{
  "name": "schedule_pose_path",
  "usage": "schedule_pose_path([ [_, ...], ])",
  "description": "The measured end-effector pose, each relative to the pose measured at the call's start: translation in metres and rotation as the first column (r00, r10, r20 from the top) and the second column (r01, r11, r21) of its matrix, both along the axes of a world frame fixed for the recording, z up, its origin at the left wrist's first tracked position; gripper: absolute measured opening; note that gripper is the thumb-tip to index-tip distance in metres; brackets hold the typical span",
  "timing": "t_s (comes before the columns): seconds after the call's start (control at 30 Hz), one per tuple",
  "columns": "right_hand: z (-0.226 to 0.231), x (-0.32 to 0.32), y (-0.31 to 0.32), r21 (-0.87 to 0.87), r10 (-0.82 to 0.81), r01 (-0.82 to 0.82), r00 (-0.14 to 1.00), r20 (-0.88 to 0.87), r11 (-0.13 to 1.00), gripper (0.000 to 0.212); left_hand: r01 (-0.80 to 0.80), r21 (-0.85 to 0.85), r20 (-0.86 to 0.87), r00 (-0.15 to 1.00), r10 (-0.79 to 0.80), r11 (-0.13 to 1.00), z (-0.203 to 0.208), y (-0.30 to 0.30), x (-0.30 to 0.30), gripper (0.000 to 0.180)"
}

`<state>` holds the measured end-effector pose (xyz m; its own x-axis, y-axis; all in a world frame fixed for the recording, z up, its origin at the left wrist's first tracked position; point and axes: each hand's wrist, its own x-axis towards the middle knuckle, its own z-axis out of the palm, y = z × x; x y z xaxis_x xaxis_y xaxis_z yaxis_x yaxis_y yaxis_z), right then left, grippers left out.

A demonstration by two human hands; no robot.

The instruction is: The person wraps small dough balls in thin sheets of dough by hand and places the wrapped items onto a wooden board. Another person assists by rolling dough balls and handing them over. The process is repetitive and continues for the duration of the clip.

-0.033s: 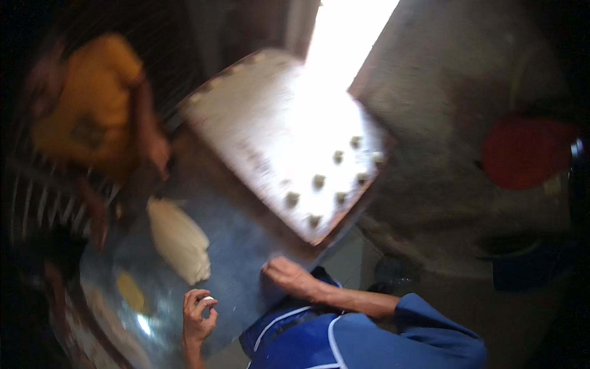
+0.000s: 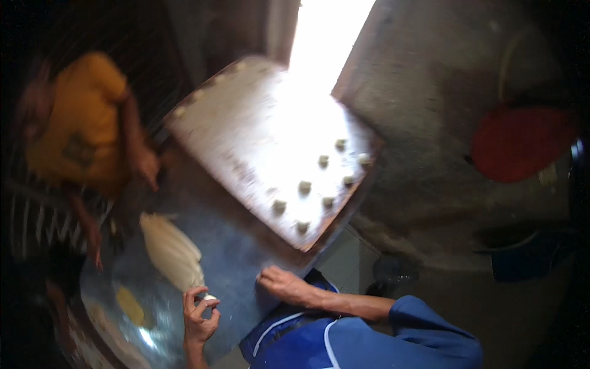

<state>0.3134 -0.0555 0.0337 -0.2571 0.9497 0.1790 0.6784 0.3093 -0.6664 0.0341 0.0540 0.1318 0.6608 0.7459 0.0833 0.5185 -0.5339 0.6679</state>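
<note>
At the far left stands a co-worker in an orange shirt [image 2: 80, 138], with 2 bare hands lowered beside the edge of a round grey table [image 2: 230, 258]. Near the table's left side lies a flat, oval, yellow piece [image 2: 129, 306], just left of a bright spot of glare. To the right of it rests a long, pale mass of dough [image 2: 169, 249], creased lengthwise, its lower end just beside the person's left hand [image 2: 200, 317]. That hand is in a narrow pinch, thumb and fingertips around 1 small white lump [image 2: 211, 299], above the table's near part.

Further right, the person's right hand [image 2: 284, 286] is at the table, its fingers curled; whether it holds anything I cannot tell. Below it shows a blue apron [image 2: 295, 344] with white trim. Beyond the hand, a large pale board [image 2: 233, 117] sits at a slant. 8 small round lumps [image 2: 305, 186] stand apart from each other toward its right corner, and paler bits line its far left edge; strong light washes out the middle. At the far right are a round red thing [image 2: 519, 144] and, below it, a dark blue tub [image 2: 525, 258].
</note>
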Motion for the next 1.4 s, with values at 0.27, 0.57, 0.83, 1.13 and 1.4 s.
schedule_pose_path([
  [0.27,0.153,0.237,0.02,0.153,-0.781,0.808,0.589,-0.21,0.568,0.048,0.363,0.27,0.567,0.688,-0.452,0.892,0.041,0.126,0.434,0.064],
  [0.57,0.059,0.384,0.032,0.337,-0.991,0.935,0.132,-0.037,0.112,0.086,0.57,0.153,0.134,0.798,-0.588,0.808,-0.03,0.127,0.617,0.099],
  [0.83,0.086,0.121,0.052,-0.103,-0.579,0.645,0.589,-0.564,0.757,0.038,0.11,-0.293,0.523,0.85,0.063,0.95,-0.011,0.028,0.3,0.037],
  [1.13,0.018,-0.101,0.133,0.166,-0.031,0.028,0.999,0.016,0.986,0.047,-0.815,-0.452,0.063,0.376,0.924,0.362,-0.074,-0.082,-0.027,0.017],
  [1.4,0.071,-0.106,0.068,-0.177,-0.078,0.022,0.945,-0.317,0.984,0.026,0.143,-0.98,0.177,0.303,0.936,0.139,-0.096,-0.021,0.018,0.032],
])
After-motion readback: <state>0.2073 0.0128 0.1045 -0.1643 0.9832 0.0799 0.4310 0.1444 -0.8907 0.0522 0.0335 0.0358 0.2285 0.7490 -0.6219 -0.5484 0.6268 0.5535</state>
